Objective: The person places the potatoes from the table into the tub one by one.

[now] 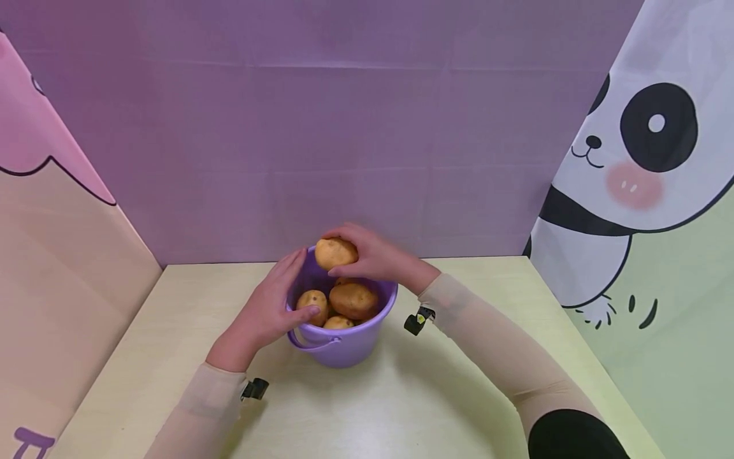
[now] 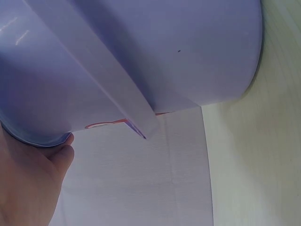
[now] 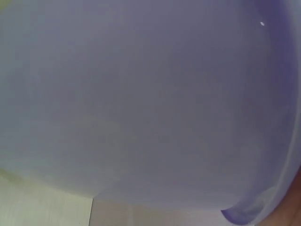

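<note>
In the head view, a purple bucket (image 1: 346, 350) stands on the table with several potatoes inside, among them a large brown potato (image 1: 353, 301) and a paler potato (image 1: 313, 305). My right hand (image 1: 373, 253) grips another potato (image 1: 336, 254) between thumb and fingers, over the far part of the bucket's mouth. My left hand (image 1: 268, 307) holds the bucket's left rim, its thumb reaching over the opening. The bucket's handle (image 1: 314, 346) hangs down at the front. In the right wrist view, the bucket's wall (image 3: 150, 103) fills most of the picture and hides the held potato.
The bucket stands near the back of the pale wooden table (image 1: 401, 408). Behind it rises a purple backdrop (image 1: 344, 127). A pink and beige panel (image 1: 57, 255) borders the left side, and a panel with a printed panda (image 1: 625, 172) borders the right.
</note>
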The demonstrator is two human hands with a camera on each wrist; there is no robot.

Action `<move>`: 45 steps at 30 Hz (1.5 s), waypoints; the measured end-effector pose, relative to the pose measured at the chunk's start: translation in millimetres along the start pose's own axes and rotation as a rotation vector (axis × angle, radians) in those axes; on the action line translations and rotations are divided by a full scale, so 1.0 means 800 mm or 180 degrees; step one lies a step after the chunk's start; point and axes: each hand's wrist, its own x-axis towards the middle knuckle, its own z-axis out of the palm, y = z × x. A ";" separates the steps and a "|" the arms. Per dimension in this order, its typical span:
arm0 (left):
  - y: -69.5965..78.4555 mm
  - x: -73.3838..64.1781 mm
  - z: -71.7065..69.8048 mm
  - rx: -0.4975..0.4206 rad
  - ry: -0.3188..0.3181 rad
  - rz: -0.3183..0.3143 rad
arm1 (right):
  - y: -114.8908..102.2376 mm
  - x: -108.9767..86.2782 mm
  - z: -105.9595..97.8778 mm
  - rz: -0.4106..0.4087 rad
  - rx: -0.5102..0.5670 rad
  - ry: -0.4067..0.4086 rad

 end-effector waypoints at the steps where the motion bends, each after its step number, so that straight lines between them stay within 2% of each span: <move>1: 0.000 0.000 0.000 -0.0001 -0.0005 -0.0002 | 0.000 0.001 0.001 -0.0003 -0.0003 -0.0013; 15: 0.002 0.003 -0.001 -0.0034 -0.0012 0.0037 | 0.001 0.008 0.006 0.0095 0.0007 -0.0150; 29: 0.000 0.003 0.001 -0.0022 0.0006 0.0057 | 0.002 0.011 0.006 0.0005 0.0082 -0.0248; 38: 0.001 0.004 0.000 -0.0015 -0.0034 0.0003 | 0.006 0.006 0.001 -0.0021 0.0055 -0.0116; 45: -0.002 0.006 0.003 -0.0113 -0.0038 0.0021 | 0.018 -0.018 -0.014 -0.0064 0.0225 0.0325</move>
